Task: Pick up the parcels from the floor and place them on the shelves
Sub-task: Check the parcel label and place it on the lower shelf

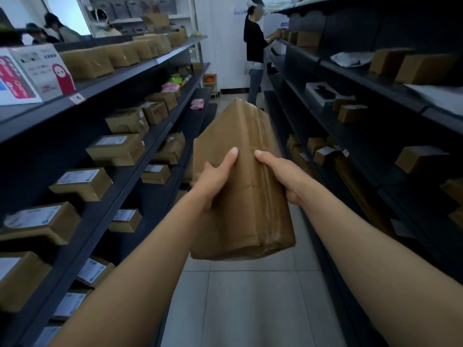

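- Left hand (215, 179) and right hand (280, 174) are gripping one brown parcel (240, 186), thumbs on top.
- Parcel is hovering above the aisle floor (250, 296), between dark shelves (105, 136).

a plain brown parcel (240, 186), dark grey shelves (140, 71) lined with tan boxes (117, 149) bearing white labels, a white carton (42, 71) printed with pink and red, pale grey floor tiles (250, 304).

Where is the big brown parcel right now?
The brown parcel is in the middle of the head view, held up over the aisle floor between the two shelf rows, with the left hand and right hand gripping its sides.
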The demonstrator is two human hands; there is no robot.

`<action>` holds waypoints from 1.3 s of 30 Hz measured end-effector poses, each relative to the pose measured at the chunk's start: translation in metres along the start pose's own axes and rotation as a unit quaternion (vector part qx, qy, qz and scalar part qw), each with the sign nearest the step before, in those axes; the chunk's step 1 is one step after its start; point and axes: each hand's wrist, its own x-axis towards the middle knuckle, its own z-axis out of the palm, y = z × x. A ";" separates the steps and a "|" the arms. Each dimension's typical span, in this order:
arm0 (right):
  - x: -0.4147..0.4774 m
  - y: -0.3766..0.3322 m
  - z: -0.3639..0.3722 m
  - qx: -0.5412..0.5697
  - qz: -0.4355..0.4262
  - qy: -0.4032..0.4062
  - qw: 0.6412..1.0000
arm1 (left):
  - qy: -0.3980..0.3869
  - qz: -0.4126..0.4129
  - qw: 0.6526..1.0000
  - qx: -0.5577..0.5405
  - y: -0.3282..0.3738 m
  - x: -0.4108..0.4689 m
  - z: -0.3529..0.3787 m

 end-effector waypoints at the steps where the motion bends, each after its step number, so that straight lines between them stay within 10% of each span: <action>1: 0.000 -0.003 0.006 -0.017 -0.017 0.015 1.000 | -0.033 0.009 0.999 -0.021 0.004 -0.002 0.003; 20: 0.003 -0.020 0.037 0.018 -0.058 0.056 0.997 | 0.094 0.136 0.985 -0.054 0.008 -0.005 0.000; 39: 0.011 -0.011 0.016 -0.107 -0.006 -0.029 0.994 | 0.000 0.128 0.973 -0.192 0.002 -0.019 -0.019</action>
